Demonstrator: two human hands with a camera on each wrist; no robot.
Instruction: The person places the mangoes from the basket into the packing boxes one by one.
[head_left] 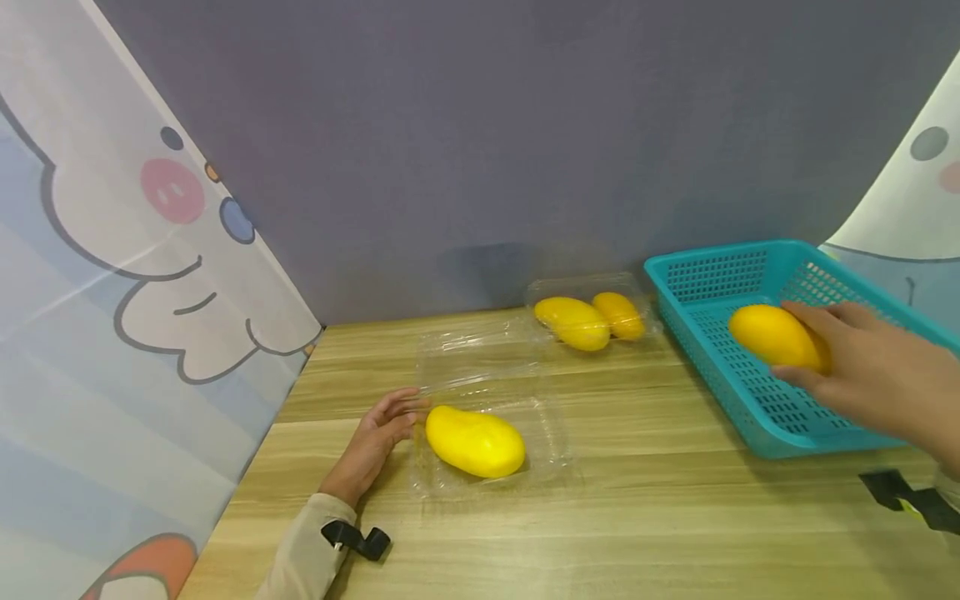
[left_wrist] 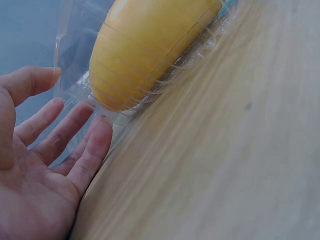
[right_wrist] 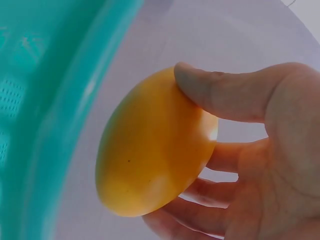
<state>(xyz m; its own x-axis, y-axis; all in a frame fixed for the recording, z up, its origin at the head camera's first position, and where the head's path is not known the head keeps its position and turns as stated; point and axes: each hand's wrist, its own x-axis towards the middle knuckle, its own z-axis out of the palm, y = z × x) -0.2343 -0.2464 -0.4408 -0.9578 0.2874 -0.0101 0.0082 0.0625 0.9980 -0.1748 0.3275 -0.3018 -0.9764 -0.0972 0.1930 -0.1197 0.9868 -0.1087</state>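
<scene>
While the right hand (head_left: pixel 870 367) is gripping a mango (head_left: pixel 776 336) over the basket (head_left: pixel 757 408)

Left hand (head_left: pixel 378 433), fingers relaxed, is steadying the clamshell tray (head_left: pixel 543 467) at 9 o'clock; carrying across likely follows.

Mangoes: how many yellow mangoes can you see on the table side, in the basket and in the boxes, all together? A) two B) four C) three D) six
B: one mango sits in the right hand over the blue basket, one mango lies in the near clear box by the left hand, and two mangoes lie in the far clear box.
</scene>
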